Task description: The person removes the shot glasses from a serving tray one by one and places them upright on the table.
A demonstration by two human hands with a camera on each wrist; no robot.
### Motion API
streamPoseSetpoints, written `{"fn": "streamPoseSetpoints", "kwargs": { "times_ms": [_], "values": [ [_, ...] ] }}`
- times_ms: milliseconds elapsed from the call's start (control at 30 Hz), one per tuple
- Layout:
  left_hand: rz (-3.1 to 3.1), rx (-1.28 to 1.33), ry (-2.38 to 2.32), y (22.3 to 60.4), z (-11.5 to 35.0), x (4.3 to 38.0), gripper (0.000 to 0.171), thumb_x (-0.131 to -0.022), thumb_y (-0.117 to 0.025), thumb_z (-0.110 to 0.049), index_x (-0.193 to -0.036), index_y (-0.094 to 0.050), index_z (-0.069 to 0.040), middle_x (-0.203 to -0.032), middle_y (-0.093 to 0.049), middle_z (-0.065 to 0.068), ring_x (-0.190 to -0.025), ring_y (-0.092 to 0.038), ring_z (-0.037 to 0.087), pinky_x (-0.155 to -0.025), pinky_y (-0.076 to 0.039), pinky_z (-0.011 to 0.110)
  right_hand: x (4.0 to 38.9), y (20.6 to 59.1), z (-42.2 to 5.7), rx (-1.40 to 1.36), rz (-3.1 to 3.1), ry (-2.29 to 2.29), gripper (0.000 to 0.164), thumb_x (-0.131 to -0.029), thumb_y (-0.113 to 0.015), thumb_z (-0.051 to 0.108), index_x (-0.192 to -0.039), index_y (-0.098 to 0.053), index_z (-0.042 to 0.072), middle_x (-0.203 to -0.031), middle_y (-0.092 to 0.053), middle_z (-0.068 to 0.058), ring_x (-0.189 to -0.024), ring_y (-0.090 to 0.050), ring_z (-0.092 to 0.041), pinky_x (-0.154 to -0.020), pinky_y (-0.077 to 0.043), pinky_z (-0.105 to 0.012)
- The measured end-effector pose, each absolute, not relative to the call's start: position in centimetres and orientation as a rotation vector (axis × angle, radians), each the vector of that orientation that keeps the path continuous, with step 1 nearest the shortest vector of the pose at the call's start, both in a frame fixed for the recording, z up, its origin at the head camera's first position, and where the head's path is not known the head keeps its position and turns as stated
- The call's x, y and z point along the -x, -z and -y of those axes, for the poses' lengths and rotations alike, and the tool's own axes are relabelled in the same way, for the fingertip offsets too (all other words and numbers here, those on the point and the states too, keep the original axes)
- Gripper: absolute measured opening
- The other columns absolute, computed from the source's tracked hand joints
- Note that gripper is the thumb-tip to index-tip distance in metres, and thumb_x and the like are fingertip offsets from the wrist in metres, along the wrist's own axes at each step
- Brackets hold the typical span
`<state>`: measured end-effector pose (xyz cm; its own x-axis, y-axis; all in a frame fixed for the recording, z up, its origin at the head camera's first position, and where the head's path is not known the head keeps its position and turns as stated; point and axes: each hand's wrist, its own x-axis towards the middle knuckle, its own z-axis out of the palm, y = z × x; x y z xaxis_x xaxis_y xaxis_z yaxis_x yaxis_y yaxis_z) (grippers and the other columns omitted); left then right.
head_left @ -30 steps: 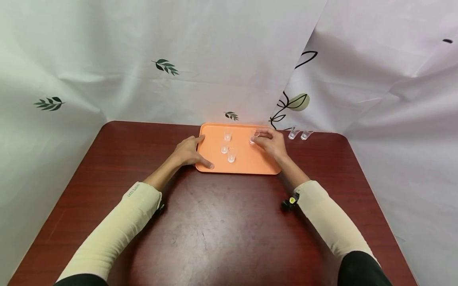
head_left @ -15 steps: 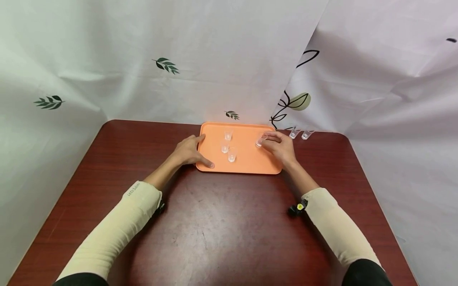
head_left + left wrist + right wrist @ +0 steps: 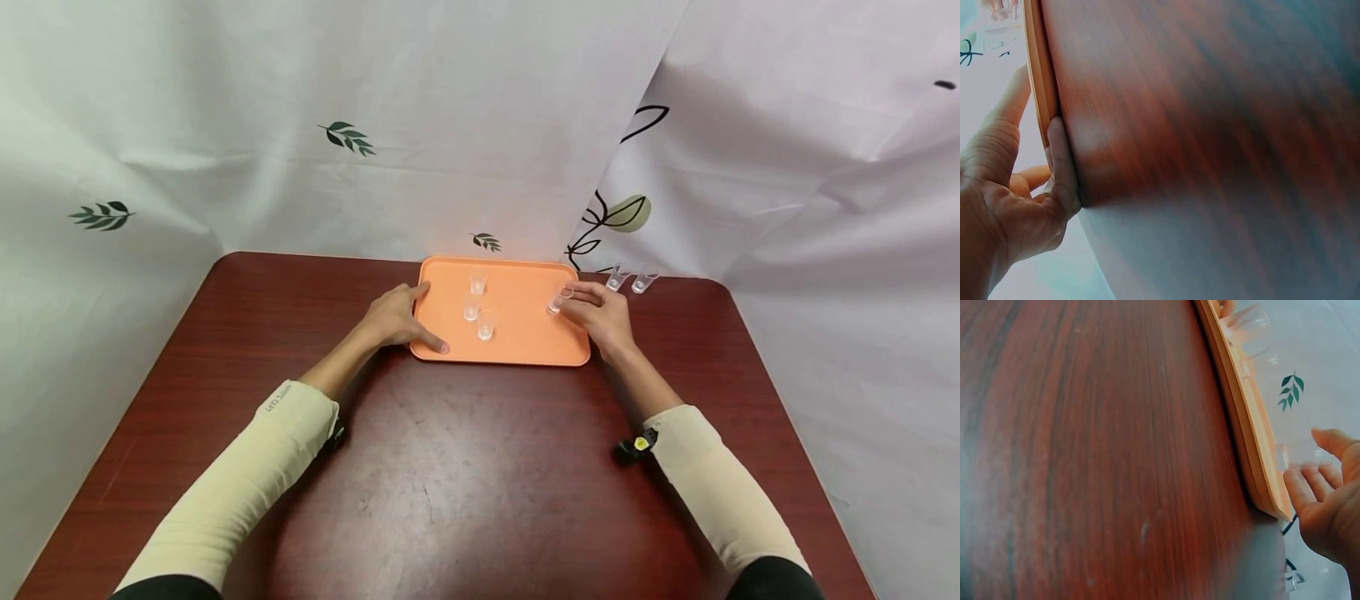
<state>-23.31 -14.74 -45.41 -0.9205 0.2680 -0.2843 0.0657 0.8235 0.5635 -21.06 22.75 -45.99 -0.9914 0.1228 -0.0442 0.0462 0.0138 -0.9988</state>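
In the head view, an orange tray (image 3: pixel 517 343) lies at the back of the table. My left hand (image 3: pixel 393 318) grips its left end, thumb over the rim; the left wrist view shows fingers (image 3: pixel 1063 156) against the tray's outer side (image 3: pixel 1040 75). Three small clear cups (image 3: pixel 486 327) stand upright on the tray, left of its middle. Near the tray's right end, my right hand (image 3: pixel 606 321) holds another clear cup (image 3: pixel 556 305) between thumb and fingers, tilted. Whether that cup's base touches the tray, I cannot tell.
Two more clear cups (image 3: pixel 617 279) (image 3: pixel 642 283) stand on the dark red wooden table (image 3: pixel 450 467) at the back, right of the tray. A white sheet (image 3: pixel 420 183) with leaf prints hangs behind the table and at its sides.
My right hand has moved right and slightly towards me with the cup, nearing the tray's right edge. The left hand and the three standing cups stay in place.
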Motion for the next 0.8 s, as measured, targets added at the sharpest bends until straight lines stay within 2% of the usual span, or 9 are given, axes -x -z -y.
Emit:
{"fn": "streamPoseSetpoints", "kwargs": {
  "times_ms": [400,800],
  "values": [
    [-2.664,-0.254,-0.779,45.5,14.7,23.3,0.139,-0.072,-0.106,-0.054,-0.18,-0.03,-0.014,-0.173,-0.044,0.025,-0.158,-0.048,0.046,-0.129,-0.044,0.062,21.0,45.6,-24.0,0.189,2.207,-2.136,0.052,-0.096,-0.087,0.0,-0.142,-0.069,-0.015,-0.096,-0.083,0.014,-0.091,-0.079,-0.001,-0.082,-0.066,-0.022],
    [-2.653,-0.255,-0.785,45.4,14.7,23.3,0.14,-0.073,-0.106,-0.052,-0.181,-0.027,-0.014,-0.178,-0.038,0.027,-0.162,-0.043,0.048,-0.13,-0.042,0.064,20.8,45.1,-26.1,0.22,2.13,-2.091,0.046,-0.094,-0.089,0.001,-0.136,-0.074,-0.011,-0.096,-0.084,0.015,-0.095,-0.079,0.001,-0.087,-0.064,-0.016]
  ]
}}
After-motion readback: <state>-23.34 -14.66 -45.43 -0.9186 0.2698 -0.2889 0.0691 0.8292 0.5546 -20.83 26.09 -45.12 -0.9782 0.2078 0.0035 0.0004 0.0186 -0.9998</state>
